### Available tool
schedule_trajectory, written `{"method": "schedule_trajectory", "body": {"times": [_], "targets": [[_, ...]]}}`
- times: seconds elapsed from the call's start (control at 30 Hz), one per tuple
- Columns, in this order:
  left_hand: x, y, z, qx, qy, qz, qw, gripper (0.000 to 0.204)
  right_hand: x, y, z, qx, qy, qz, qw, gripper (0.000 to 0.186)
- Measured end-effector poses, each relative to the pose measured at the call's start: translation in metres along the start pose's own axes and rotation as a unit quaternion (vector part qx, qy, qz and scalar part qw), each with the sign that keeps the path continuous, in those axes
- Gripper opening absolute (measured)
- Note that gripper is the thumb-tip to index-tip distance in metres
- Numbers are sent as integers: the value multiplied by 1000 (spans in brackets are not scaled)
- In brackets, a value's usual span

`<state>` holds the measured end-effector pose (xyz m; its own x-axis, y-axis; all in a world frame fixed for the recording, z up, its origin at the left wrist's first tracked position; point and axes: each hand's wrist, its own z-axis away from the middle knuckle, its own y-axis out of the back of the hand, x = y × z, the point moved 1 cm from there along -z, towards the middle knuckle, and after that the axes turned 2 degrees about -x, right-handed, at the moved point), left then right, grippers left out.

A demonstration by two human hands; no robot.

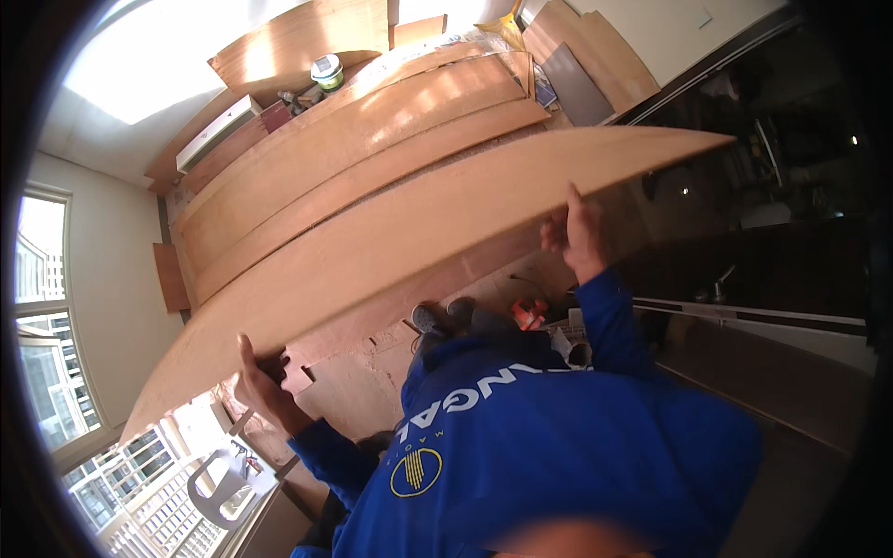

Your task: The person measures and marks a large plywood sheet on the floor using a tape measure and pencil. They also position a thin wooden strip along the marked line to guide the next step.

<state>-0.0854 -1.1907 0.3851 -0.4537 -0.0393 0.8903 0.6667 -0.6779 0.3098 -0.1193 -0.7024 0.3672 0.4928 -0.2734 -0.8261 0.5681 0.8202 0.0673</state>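
A long plywood board (409, 232) spans the view from lower left to upper right, held up in front of me. My left hand (263, 383) grips its near edge toward the left end, thumb on the upper face and fingers underneath. Farther right, my right hand (579, 234) holds the same edge, its thumb lying along the top and its fingers curled below. The board's underside and whatever lies directly beneath it are hidden.
More wooden panels (363, 139) lie on the floor beyond the board. A round tub (326, 72) stands near the far wall. Near my feet sits an orange tool (528, 314). Dark glossy panels (753, 177) run along the right; a window (56, 316) is at left.
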Motion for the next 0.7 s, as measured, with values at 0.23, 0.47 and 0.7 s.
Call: {"method": "schedule_trajectory", "body": {"times": [0.23, 0.47, 0.7], "targets": [[90, -52, -71, -77, -89, 22, 993, 64, -89, -81, -70, -92, 138, 23, 986, 59], [149, -113, -146, -102, -179, -16, 978, 69, -171, -155, -153, -121, 155, 10, 980, 46], [179, -115, -161, -7, -247, -222, 943, 81, -187, -183, -192, -135, 174, -30, 975, 50]]}}
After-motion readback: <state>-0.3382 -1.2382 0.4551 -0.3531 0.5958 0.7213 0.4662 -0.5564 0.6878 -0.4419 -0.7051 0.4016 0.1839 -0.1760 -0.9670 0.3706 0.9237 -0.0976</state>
